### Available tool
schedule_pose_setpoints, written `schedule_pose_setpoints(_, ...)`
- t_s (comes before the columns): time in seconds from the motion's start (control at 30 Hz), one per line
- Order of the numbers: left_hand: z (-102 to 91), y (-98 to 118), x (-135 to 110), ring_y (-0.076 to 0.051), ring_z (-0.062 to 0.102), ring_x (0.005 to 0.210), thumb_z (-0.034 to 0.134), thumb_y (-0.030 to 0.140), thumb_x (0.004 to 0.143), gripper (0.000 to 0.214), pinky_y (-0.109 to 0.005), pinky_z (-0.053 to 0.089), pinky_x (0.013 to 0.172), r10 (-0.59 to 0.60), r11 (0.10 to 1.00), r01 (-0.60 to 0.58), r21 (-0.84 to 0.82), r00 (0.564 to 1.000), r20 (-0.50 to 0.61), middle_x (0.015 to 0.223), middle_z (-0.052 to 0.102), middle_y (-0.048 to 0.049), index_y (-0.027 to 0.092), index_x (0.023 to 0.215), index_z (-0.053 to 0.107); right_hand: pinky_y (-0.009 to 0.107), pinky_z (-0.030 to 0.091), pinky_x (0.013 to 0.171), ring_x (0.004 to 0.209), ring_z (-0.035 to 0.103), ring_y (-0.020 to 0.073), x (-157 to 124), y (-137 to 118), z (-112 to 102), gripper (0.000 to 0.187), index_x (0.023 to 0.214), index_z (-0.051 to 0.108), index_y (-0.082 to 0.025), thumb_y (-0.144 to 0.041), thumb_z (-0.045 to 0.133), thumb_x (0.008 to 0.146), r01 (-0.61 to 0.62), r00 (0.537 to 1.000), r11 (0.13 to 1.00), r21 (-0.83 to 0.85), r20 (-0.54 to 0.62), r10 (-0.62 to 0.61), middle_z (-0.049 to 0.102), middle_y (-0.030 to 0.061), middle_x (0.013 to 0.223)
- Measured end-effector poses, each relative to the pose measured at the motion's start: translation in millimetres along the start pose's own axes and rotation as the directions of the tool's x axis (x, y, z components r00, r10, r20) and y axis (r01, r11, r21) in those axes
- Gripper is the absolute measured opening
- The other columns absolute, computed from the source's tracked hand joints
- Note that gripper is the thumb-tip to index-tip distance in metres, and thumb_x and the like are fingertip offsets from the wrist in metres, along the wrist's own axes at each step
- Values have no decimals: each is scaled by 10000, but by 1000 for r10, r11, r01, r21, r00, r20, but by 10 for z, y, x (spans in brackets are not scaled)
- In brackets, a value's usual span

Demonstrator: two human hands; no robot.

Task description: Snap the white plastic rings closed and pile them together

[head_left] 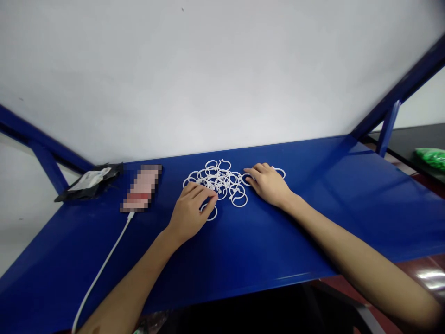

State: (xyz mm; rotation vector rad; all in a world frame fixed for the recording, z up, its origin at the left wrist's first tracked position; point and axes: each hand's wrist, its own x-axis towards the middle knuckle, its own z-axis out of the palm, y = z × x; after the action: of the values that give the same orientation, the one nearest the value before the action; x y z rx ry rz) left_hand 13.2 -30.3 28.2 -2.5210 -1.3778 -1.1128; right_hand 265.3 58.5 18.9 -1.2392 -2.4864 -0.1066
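Over the blue surface (264,250) reach the left hand (189,209), curled, and the right hand (269,185), fingers lowered; whether either grip holds anything, I cannot tell. Between and beneath them lie loosely heaped white rings (219,182).

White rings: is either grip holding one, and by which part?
Cannot be told. The left grip and right grip each partly cover white rings, so any hold, and its place on a ring, is hidden.
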Motion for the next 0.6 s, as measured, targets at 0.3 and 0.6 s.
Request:
schedule_pose_setpoints(0.3, -8, 21, 7, -186, 568, 865, 568, 189, 944, 110, -362, 488, 856, -11, 1000, 11, -25, 1000, -5, 831, 694, -12, 202, 887, 661, 311, 443, 694, 767, 610, 182, -13, -29, -2, 150, 946, 638, -180, -277, 528, 981, -150, 988, 960, 235, -9, 157, 686, 68, 926)
schedule_pose_setpoints(0.6, -57, 17, -10, -190, 583, 891, 594, 422, 950, 241, -334, 493, 838, -3, 999, 2, -54, 1000, -19, 866, 710, -22, 204, 1028, 661, 256, 459, 638, 694, 616, 125, -234, -507, -194, 154, 1008, 597, -191, -306, 494, 1006, 145, 987, 854, 500, -133, -89, 691, 32, 877)
